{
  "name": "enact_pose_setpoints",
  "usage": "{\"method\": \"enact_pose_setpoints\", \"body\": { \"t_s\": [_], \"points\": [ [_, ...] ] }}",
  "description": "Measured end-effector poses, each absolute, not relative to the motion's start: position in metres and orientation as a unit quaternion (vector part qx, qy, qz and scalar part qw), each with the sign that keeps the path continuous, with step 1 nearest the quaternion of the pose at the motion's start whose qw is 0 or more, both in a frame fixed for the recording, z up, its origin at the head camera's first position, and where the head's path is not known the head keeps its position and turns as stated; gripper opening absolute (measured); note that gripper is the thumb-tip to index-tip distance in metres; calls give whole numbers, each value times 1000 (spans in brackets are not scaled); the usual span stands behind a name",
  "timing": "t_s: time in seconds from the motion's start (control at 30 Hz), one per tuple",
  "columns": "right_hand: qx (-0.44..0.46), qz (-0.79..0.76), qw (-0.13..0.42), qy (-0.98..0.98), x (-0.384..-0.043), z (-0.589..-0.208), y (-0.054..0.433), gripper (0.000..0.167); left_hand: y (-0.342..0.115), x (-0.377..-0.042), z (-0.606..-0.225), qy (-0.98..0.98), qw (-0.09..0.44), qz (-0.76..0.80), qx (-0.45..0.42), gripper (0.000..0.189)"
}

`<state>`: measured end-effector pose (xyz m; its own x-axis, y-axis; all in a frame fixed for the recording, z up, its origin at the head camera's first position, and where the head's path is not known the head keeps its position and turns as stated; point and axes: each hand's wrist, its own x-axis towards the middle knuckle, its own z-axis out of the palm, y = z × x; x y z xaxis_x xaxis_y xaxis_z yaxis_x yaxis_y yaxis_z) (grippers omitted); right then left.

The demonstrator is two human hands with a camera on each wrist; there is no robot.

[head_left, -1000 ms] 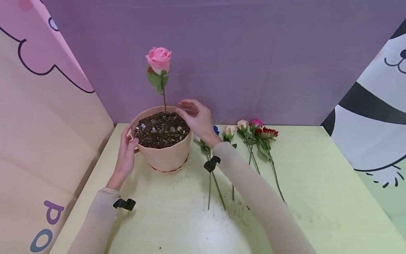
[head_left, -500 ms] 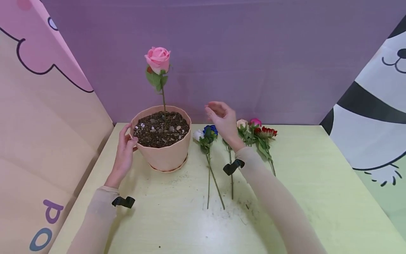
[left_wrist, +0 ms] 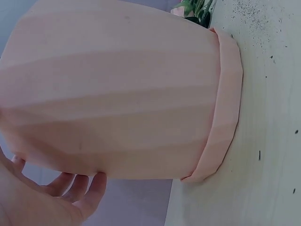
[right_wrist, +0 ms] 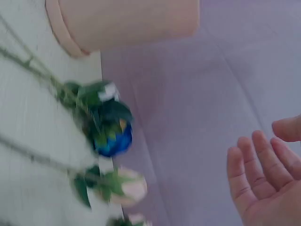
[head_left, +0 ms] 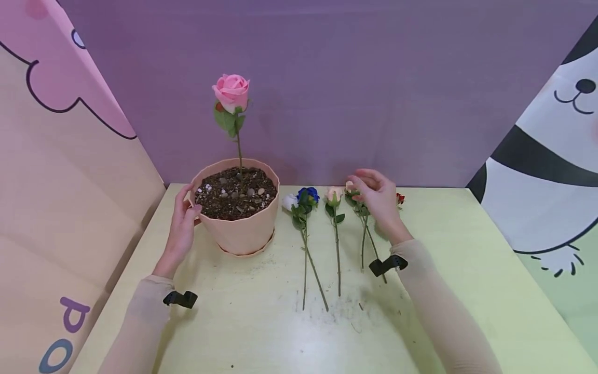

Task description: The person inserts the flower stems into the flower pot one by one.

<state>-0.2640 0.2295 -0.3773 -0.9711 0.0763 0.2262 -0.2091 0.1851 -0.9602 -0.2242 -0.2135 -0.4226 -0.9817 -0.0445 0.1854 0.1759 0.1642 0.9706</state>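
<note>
A peach flowerpot (head_left: 245, 232) full of dark soil (head_left: 216, 203) stands left of centre in the frame, with a pink rose (head_left: 232, 94) upright in it. At the pot's left edge, the left hand (head_left: 180, 231) holds it near the rim. Right of centre, the right hand (head_left: 380, 201) is over a group of stems, fingers slightly bent, partly hiding a red flower (head_left: 400, 199). Between pot and right hand, a white flower (head_left: 289, 201), a blue flower (head_left: 309, 196) and a pale pink rose (head_left: 334, 195) lie on the tabletop (head_left: 261, 322). A purple backdrop (head_left: 397, 78) fills the top centre.
</note>
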Motion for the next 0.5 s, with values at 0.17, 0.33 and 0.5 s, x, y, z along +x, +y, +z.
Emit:
{"method": "enact_pose_setpoints", "body": {
  "t_s": [0.17,0.33,0.5],
  "points": [
    [19,640,110,-760,-254,-386,268,23,-214,-223,-424,-758,87,-645,-50,64],
    [-12,612,107,-783,-243,-400,305,28,-216,-224,-425,-756,92,-646,-49,63],
    [-43,581,83,-808,-231,-418,340,36,-215,-224,-425,-757,89,-645,-47,63]
  ]
}}
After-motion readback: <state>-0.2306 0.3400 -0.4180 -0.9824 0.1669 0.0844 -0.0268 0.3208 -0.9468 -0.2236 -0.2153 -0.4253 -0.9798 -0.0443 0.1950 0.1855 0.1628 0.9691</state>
